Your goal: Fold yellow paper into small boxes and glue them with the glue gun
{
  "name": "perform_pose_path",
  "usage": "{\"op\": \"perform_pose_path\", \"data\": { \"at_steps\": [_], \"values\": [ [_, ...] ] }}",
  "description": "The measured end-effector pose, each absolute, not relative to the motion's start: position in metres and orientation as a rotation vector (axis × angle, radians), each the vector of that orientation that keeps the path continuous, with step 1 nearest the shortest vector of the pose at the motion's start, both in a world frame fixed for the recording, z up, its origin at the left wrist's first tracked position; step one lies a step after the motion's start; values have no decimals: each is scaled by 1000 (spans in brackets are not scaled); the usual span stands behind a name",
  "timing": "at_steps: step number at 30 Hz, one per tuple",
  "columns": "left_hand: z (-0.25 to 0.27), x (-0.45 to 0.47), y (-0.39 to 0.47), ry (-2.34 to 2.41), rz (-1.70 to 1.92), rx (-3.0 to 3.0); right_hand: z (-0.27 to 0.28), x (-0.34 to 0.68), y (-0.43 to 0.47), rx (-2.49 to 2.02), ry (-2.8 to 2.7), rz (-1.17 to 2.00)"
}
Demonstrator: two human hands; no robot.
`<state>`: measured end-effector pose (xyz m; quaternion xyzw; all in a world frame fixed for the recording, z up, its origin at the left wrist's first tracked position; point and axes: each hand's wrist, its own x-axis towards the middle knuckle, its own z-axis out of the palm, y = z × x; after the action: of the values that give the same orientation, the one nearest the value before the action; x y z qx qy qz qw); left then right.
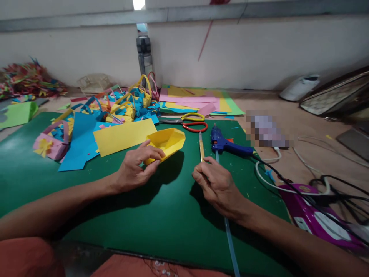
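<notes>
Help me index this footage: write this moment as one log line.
left hand: holds folded yellow paper | right hand: holds craft knife | glue gun: on green mat

two hands (138, 163) (217, 185), one cutter (201, 148), one glue gun (220, 141)

Open yellow paper box (170, 141), tilted, yellow cutter (201, 150)

Behind the green mat (115, 227), 1 bottle (144, 54) stands upright by the pale wall (245, 54), which 1 grey rail (100, 19) crosses higher up. Right of the mat sits 1 purple plastic case (305, 209), with 1 white cable (314, 194) looping over the mat's edge. Beyond the mat's far right corner, 1 patterned bag (334, 94) leans beside 1 white object (298, 88).
</notes>
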<state>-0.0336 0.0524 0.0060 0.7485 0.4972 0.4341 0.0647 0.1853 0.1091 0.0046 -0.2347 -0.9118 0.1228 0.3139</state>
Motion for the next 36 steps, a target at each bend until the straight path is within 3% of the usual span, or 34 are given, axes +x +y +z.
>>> {"op": "perform_pose_path", "data": {
  "at_steps": [14, 20, 36],
  "values": [
    [41, -44, 54, 1274, 1139, 1822, 70, 172, 111, -706, -2210, 456],
    [46, -40, 57, 1170, 1095, 1743, 71, 147, 121, -710, -2170, 791],
    [61, -21, 81, 1302, 1135, 1444, 74, 144, 135, -769, -2008, 958]
  ]
}}
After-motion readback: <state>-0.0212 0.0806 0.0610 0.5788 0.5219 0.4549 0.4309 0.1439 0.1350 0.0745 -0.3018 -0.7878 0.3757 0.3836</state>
